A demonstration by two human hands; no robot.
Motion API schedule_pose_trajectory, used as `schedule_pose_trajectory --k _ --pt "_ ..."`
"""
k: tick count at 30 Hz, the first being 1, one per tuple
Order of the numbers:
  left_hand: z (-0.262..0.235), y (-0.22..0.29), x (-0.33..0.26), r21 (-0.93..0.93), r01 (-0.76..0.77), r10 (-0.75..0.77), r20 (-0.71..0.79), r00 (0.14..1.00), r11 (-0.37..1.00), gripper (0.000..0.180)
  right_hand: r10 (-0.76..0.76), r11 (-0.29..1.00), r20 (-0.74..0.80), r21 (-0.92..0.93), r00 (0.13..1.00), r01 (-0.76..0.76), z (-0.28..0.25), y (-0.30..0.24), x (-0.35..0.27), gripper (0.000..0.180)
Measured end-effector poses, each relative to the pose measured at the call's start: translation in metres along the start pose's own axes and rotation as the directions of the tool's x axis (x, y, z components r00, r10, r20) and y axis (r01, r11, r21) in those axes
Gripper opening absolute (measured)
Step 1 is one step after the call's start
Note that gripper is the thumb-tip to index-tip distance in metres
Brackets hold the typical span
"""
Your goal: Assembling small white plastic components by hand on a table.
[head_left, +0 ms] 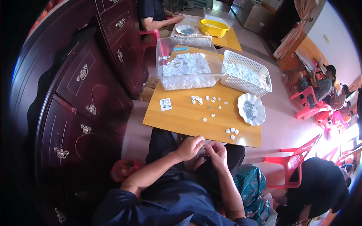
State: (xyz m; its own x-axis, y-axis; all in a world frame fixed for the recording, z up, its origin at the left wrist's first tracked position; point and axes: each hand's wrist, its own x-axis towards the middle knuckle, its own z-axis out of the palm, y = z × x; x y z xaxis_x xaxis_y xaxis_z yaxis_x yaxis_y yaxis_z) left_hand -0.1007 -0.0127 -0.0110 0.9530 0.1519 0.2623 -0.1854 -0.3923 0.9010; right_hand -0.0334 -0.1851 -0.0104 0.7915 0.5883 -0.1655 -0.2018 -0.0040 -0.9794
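My left hand (189, 148) and my right hand (217, 153) are close together above my lap, just off the table's near edge. Fingers are pinched on both; whatever they hold is too small to make out. Small white pieces with dark marks (213, 115) lie scattered over the middle of the wooden table (177, 119). A few more white pieces (232, 131) sit near its right front corner. At the right edge a white scalloped dish (242, 101) holds small grey pieces (249, 109).
A clear plastic bin (166, 82) and a white perforated basket (260, 89), both holding white pieces, stand at the table's back. A printed card (165, 104) lies left. Dark drawers (81, 94) flank me; a pink chair (288, 165) stands right. Another person (154, 19) sits beyond, near a yellow tub (214, 27).
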Motion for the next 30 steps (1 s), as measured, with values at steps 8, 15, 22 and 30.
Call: schedule_pose_trajectory --k 8,15,22,30 --pt "-0.008 -0.018 -0.002 0.014 0.053 -0.052 -0.075 0.996 0.998 0.016 -0.455 0.567 -0.013 -0.775 0.89 0.279 0.003 -0.059 0.06 0.013" --pt "-0.004 -0.023 -0.001 -0.008 0.019 -0.019 -0.1 0.995 1.0 0.015 -0.442 0.392 0.0 -0.9 0.897 0.193 -0.035 -0.041 0.141 0.017" --pt "-0.006 -0.025 -0.003 0.005 0.017 -0.016 -0.109 0.994 1.0 0.015 -0.441 0.372 -0.04 -0.917 0.897 0.142 -0.028 -0.044 0.146 0.017" --pt "-0.007 -0.023 -0.001 -0.018 0.024 -0.026 -0.11 0.994 1.0 0.015 -0.57 0.41 0.062 -0.843 0.82 0.349 -0.01 -0.037 0.125 0.012"
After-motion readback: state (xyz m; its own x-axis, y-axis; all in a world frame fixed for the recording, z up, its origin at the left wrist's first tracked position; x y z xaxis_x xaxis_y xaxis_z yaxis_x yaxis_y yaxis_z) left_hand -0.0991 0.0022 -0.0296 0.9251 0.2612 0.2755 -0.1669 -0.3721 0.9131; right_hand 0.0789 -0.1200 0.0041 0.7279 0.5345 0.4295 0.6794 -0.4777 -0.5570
